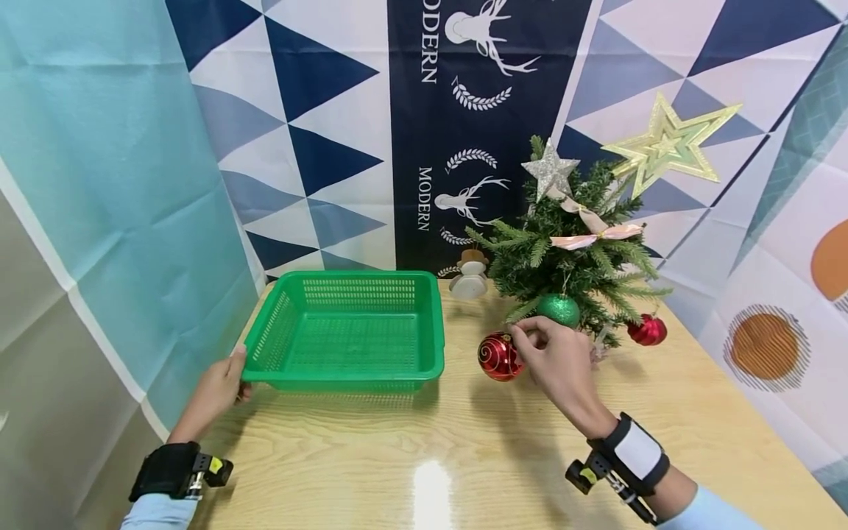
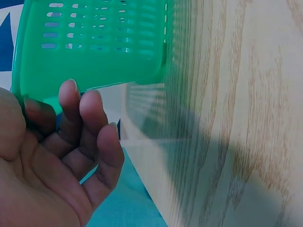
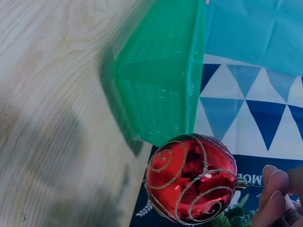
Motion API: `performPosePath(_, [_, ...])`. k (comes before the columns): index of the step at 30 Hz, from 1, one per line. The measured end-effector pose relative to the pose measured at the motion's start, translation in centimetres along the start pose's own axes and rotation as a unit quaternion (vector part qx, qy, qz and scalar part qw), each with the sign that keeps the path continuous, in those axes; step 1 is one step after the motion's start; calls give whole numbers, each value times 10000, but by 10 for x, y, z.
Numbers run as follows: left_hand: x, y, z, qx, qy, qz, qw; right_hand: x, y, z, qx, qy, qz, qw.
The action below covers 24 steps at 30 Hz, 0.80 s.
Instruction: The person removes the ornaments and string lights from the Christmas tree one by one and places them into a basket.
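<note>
My left hand (image 1: 213,386) pinches the near left corner of a green plastic basket (image 1: 351,380), thumb on the rim. Seen from the left wrist, the other fingers (image 2: 71,101) curl loosely below that corner of the slotted basket (image 2: 109,61). Between thumb and fingertips, my right hand (image 1: 562,361) holds a shiny red Christmas ball (image 1: 497,358) by the hanger at its top. Gold swirls cover the ball (image 3: 191,179) in the right wrist view, and it hangs off the table, right of the basket. Just behind the right hand is a small Christmas tree (image 1: 583,269).
On the tree are a silver star (image 1: 550,169), a large gold star (image 1: 672,143), a pink bow (image 1: 596,234), a green ball (image 1: 559,310) and another red ball (image 1: 647,330). A snowman ornament (image 1: 469,278) is at its left. Patterned cloth (image 1: 331,147) stands behind the wooden table (image 1: 358,456).
</note>
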<state>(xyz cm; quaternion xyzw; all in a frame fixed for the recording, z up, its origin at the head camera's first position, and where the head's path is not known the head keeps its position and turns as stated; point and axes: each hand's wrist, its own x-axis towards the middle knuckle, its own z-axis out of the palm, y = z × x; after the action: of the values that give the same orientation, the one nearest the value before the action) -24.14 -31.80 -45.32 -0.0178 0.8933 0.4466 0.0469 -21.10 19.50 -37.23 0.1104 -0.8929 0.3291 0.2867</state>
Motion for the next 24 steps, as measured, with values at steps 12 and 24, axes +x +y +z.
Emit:
performPosePath(12, [-2,-2,1,-78,107,7,9999,14,-12,-24,-200,194,-492,9984])
performPosePath(24, [3,-3,2,8,167,-38,9999,24,-31,-30,-112,-536,-514,9972])
